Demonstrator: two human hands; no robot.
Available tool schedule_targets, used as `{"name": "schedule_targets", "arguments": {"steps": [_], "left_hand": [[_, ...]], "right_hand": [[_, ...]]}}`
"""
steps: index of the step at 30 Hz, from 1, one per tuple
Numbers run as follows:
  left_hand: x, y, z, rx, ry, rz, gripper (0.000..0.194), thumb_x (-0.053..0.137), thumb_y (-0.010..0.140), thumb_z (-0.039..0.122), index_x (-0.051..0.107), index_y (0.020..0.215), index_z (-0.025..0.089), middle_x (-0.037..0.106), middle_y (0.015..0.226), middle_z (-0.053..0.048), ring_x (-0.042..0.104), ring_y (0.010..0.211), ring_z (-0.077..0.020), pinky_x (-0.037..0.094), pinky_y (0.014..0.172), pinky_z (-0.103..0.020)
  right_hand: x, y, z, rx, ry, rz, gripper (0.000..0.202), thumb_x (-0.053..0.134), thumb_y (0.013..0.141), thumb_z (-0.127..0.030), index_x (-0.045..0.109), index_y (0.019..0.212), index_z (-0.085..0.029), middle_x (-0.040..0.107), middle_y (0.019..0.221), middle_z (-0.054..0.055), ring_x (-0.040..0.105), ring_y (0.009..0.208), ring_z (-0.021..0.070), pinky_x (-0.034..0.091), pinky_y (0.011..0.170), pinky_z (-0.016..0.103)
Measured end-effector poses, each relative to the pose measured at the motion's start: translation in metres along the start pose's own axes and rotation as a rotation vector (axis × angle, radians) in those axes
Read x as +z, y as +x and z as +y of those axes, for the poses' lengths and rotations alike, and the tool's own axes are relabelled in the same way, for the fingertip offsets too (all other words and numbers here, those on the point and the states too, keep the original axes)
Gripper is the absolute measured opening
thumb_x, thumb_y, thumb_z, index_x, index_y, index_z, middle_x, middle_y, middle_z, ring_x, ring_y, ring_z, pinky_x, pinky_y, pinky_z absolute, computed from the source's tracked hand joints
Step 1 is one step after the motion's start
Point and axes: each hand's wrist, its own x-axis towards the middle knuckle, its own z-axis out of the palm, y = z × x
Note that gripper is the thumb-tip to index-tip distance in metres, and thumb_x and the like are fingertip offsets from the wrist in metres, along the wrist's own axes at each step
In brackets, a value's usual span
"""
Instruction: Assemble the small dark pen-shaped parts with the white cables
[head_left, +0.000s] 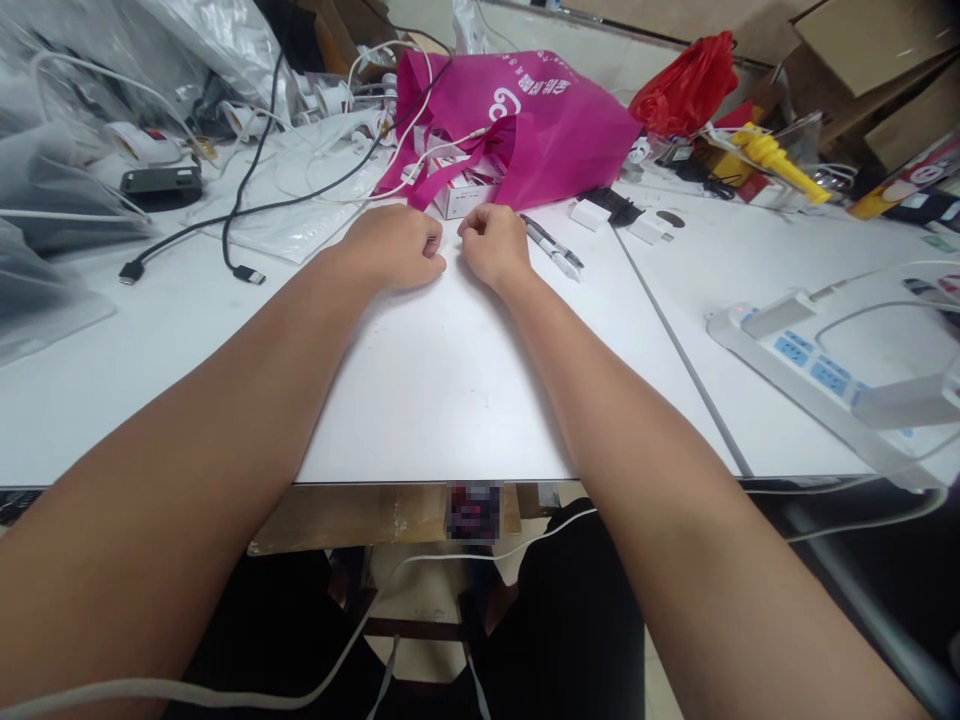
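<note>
Both my hands rest on the white table [450, 400], a small gap between them, in front of a magenta bag [574, 140]. My left hand [395, 245] is closed with its fingers curled, and nothing shows in it. Curled as well, my right hand [495, 243] has its fingers drawn in, with no object visible between them. A small white box [457, 200] stands at the bag's opening just beyond my hands. Two pens [553, 245] lie right beside my right hand. White adapters [590, 214] sit farther right.
Black cables [244, 205] and plastic bags [52, 200] cover the left side. A power strip [817, 370] with plugs and cords lies at the right. Behind it are a red bag [686, 85], a yellow tool [776, 160] and cardboard boxes [874, 50]. A white cord hangs below the table edge.
</note>
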Motion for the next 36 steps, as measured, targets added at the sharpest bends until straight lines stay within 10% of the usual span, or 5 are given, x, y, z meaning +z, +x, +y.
{"name": "schedule_targets", "arguments": {"steps": [14, 27, 36], "left_hand": [[-0.023, -0.010, 0.006, -0.197, 0.097, -0.030, 0.014, 0.072, 0.089, 0.036, 0.061, 0.088, 0.027, 0.072, 0.100, -0.008, 0.061, 0.094, -0.0299, 0.045, 0.083, -0.045], [0.041, 0.011, -0.047, -0.184, -0.042, 0.233, 0.055, 0.070, 0.089, 0.072, 0.078, 0.124, 0.031, 0.063, 0.105, -0.015, 0.039, 0.128, -0.0442, 0.034, 0.102, -0.059], [0.027, 0.004, -0.028, -0.200, 0.076, 0.162, 0.062, 0.047, 0.108, 0.070, 0.064, 0.150, 0.028, 0.065, 0.138, -0.014, 0.034, 0.139, -0.0385, 0.029, 0.109, -0.058]], "right_hand": [[0.000, 0.001, 0.001, 0.002, 0.032, -0.002, 0.024, 0.057, 0.094, -0.004, 0.065, 0.081, -0.023, 0.077, 0.094, 0.006, 0.076, 0.103, 0.0243, 0.058, 0.113, 0.041], [0.001, 0.001, 0.002, 0.020, 0.011, 0.003, 0.022, 0.057, 0.097, -0.007, 0.067, 0.086, -0.024, 0.078, 0.098, 0.006, 0.076, 0.106, 0.0246, 0.059, 0.112, 0.041], [-0.038, -0.005, 0.004, 0.305, -0.381, 0.227, 0.034, 0.063, 0.107, -0.015, 0.069, 0.140, -0.014, 0.066, 0.159, 0.022, 0.056, 0.157, 0.0416, 0.045, 0.130, 0.067]]}}
